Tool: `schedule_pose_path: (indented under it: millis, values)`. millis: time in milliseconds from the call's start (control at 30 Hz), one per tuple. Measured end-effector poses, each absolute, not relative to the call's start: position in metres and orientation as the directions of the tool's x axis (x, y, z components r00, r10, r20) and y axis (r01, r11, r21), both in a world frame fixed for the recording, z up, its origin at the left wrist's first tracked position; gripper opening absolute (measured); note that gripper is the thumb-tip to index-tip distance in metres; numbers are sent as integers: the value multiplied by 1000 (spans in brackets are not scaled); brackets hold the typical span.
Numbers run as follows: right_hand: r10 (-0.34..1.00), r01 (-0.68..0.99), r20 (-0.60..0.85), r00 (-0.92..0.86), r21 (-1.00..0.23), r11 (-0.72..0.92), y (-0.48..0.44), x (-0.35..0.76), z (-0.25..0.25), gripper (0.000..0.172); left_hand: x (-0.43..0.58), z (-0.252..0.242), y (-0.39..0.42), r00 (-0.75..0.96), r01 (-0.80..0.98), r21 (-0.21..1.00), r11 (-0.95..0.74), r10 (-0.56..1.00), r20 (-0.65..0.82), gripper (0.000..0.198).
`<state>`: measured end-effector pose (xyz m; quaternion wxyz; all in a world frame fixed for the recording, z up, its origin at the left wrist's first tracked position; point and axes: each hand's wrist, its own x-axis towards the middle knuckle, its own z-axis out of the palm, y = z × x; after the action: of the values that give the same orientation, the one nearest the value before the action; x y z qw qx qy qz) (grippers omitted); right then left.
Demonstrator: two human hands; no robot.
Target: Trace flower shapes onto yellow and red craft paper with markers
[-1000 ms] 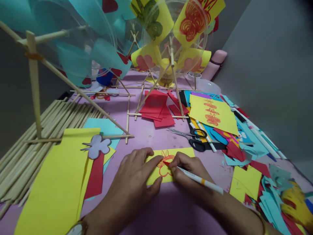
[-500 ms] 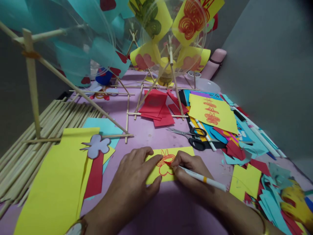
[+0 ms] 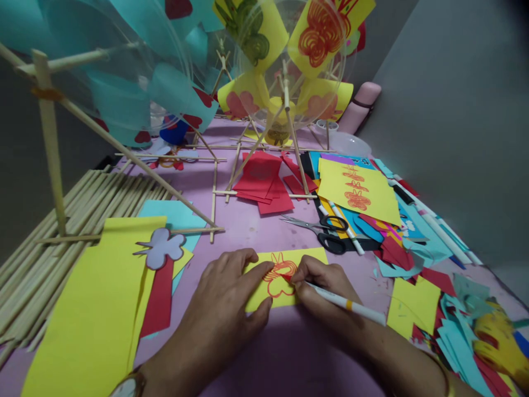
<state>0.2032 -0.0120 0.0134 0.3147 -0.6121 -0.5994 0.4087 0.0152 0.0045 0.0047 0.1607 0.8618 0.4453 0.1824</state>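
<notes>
My left hand [image 3: 223, 309] lies flat with fingers spread, pressing down the left edge of a small yellow paper strip [image 3: 285, 275] on the pink table [image 3: 256, 226]. My right hand [image 3: 320, 289] is closed on a white marker [image 3: 347, 304] whose red tip touches a red butterfly drawing [image 3: 278, 274] on that strip. A watch shows on my left wrist.
Black-handled scissors [image 3: 326, 231] lie just beyond the strip. A yellow sheet with red drawings [image 3: 359, 190], red paper pieces [image 3: 264, 182] and coloured scraps [image 3: 454, 320] fill the right. A large yellow sheet [image 3: 91, 309], wooden sticks [image 3: 49, 237] and stick-framed wheels [image 3: 285, 60] stand left and behind.
The marker tip has shifted slightly to the right over the drawing, adding red lines. My left hand has stayed in place on the paper.
</notes>
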Motion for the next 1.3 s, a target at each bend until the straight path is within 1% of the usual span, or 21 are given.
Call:
schedule_pose_path:
  millis: [67, 167, 200, 533, 800, 867, 1033, 1300]
  values:
    - [992, 435, -124, -37, -895, -96, -12, 203, 14, 8, 15, 4, 4, 539, 708, 435, -556, 824, 176, 43]
    - [993, 316, -113, 14, -942, -112, -13, 205, 15, 7, 14, 3, 4, 538, 706, 431, -562, 821, 190, 41]
    - [994, 298, -109, 32, -948, -113, -13, 205, 14, 6, 14, 3, 4, 539, 705, 430, -564, 820, 191, 40]
    - [995, 449, -94, 17, -889, -92, -12, 201, 14, 7, 15, 3, 3, 540, 703, 429, -567, 818, 195, 40]
    - [998, 541, -22, -58, -841, 13, -12, 204, 14, 9, 15, 2, 4, 541, 703, 422, -572, 816, 205, 41]
    - [998, 550, -22, -62, -835, 16, -13, 203, 14, 10, 15, 2, 4, 539, 702, 424, -572, 816, 209, 40]
    - [999, 573, -53, -13, -819, -36, -13, 202, 15, 10, 14, 3, 3, 537, 703, 427, -569, 818, 206, 41]
    - [999, 543, -37, 15, -839, -39, -14, 202, 13, 8, 15, 3, 4, 540, 703, 432, -565, 819, 192, 40]
